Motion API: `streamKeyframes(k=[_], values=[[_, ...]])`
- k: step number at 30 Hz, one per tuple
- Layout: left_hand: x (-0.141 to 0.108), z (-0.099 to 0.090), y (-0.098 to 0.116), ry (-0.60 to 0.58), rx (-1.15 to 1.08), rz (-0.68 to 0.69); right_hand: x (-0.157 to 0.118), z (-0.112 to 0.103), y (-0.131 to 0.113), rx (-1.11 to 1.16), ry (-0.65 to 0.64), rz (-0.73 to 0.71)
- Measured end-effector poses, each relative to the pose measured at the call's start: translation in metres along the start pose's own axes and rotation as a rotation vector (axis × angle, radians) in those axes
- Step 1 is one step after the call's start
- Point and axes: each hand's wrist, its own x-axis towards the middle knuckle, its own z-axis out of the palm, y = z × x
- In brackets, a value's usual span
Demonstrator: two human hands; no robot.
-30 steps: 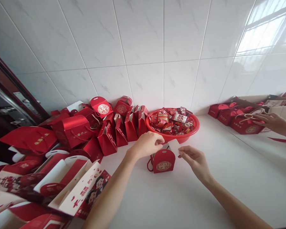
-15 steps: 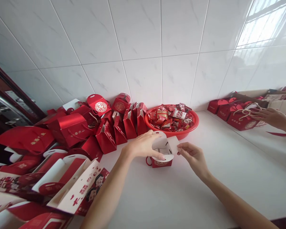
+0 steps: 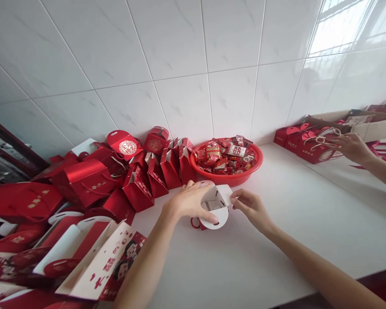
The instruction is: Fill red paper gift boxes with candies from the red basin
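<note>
A small red gift box (image 3: 223, 218) with a white inside stands on the table, its top flaps spread apart. My left hand (image 3: 190, 202) reaches across it from the left, thumb on the rounded front flap and fingers at the back edge. At the right side, my right hand (image 3: 251, 209) pinches the white side flap (image 3: 224, 194) between thumb and fingertips. A red cord loop (image 3: 195, 222) sticks out at the box's lower left. Just behind is a red basin (image 3: 260, 159) filled with wrapped sweets (image 3: 233, 151).
Many red gift boxes (image 3: 83, 176) crowd the left side, some with tops unfolded. At the right, another person's hand (image 3: 354, 147) touches string on closed red boxes (image 3: 315, 150) beside a cardboard box (image 3: 379, 128). A tiled wall (image 3: 180, 103) bounds the back.
The front flap has folded outward and down, showing more of its white inside. Both hands stay on the box. The whole view has shifted slightly.
</note>
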Motion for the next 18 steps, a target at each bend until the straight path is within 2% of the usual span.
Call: streamKeyframes(k=[6, 10, 15, 18], values=[[0.013, 0.009, -0.001, 0.036, -0.013, -0.005, 0.003, -0.007, 0.002, -0.035, 0.071, -0.009], [0.013, 0.01, 0.002, 0.043, 0.0, 0.013, 0.003, -0.009, -0.004, -0.045, 0.104, -0.063], [0.003, 0.002, 0.005, 0.078, -0.03, 0.102, 0.006, -0.015, -0.012, -0.037, 0.231, -0.169], [0.002, -0.001, 0.003, 0.121, -0.068, 0.183, 0.019, -0.027, -0.018, -0.125, 0.313, -0.248]])
